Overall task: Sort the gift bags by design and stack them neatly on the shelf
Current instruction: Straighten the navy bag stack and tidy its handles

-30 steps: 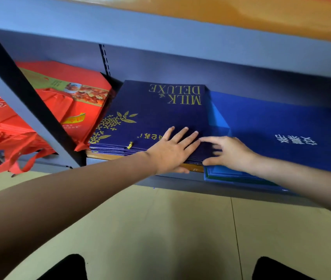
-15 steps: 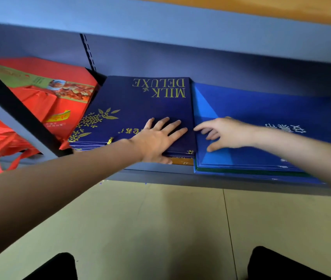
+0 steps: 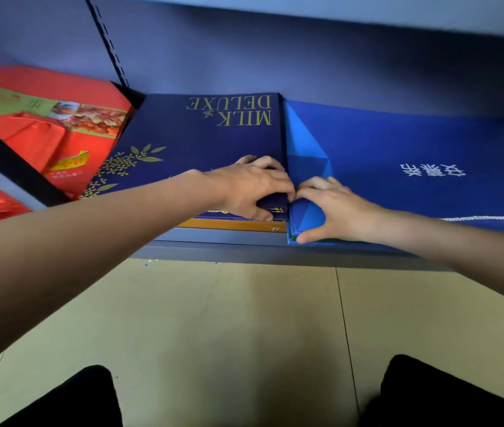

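Left hand (image 3: 254,189): fingers curled on navy Milk Deluxe bag stack (image 3: 201,134) corner, squaring it.
Right hand (image 3: 327,208): pinching bright blue bag stack (image 3: 398,155) edge, aligning.

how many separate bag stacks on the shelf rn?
3. Red stack at left, navy stack in the middle, blue stack at right. A sliver of something at the far right edge may be more.

three stacks of gift bags (image 3: 201,140), one shelf (image 3: 244,245), two hands (image 3: 254,188)
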{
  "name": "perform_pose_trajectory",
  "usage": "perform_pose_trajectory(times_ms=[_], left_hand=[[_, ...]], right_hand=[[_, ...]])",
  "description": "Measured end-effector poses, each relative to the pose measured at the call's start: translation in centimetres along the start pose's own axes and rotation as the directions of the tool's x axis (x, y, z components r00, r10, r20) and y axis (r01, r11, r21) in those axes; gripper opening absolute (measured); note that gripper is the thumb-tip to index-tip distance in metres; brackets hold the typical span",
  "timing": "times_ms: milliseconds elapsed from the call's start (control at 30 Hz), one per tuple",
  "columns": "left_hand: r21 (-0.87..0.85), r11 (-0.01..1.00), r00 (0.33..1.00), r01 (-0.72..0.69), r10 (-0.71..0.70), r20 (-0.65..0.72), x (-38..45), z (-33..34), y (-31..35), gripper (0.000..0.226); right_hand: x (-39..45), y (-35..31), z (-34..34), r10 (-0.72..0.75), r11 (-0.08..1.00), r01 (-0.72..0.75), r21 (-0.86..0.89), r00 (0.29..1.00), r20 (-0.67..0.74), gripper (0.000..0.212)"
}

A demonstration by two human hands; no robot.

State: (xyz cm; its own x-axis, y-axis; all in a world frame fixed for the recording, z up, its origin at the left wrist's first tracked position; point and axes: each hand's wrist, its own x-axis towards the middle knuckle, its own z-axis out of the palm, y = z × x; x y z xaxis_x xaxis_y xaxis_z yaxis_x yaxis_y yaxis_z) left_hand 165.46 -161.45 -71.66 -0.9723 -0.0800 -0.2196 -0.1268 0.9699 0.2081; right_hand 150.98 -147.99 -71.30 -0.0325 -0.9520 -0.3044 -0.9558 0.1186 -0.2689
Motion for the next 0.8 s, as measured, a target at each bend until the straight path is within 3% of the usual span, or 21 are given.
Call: perform_pose_trajectory(times_ms=[133,300,600,733,800], left_hand=[[-0.04,0.999,0.999,-0.015,0.017,0.029,0.6,0.0,0.0,0.04],[-0.136,0.99,0.999,-0.037,0.04,0.022,1.3,0.1,-0.1,0.035],[-0.132,0.989,0.997,-0.074,0.075,-0.002,1.6,0.3,0.3,0.021],[-0.178,0.984,0.999,0.012,-0.021,-0.044,-0.7,0.0,-0.6,0.064],[-0.185,0.978,0.993,0.094,-0.105,-0.054,-1.9,0.1,-1.1,0.074]], right_hand=[[-0.1,1.0,0.1,0.016,0.997,-0.016,0.078,1.0,0.003,0.078],[-0.3,1.6,0.2,-0.025,0.991,0.024,0.132,1.0,0.003,0.074],[-0.4,1.8,0.2,-0.035,0.988,0.036,0.151,0.999,-0.004,0.071],[-0.5,1.5,-0.5,-0.026,0.979,0.035,0.203,0.999,-0.046,0.065],[-0.4,0.9,-1.0,-0.031,0.965,0.05,0.258,0.997,-0.077,0.062]])
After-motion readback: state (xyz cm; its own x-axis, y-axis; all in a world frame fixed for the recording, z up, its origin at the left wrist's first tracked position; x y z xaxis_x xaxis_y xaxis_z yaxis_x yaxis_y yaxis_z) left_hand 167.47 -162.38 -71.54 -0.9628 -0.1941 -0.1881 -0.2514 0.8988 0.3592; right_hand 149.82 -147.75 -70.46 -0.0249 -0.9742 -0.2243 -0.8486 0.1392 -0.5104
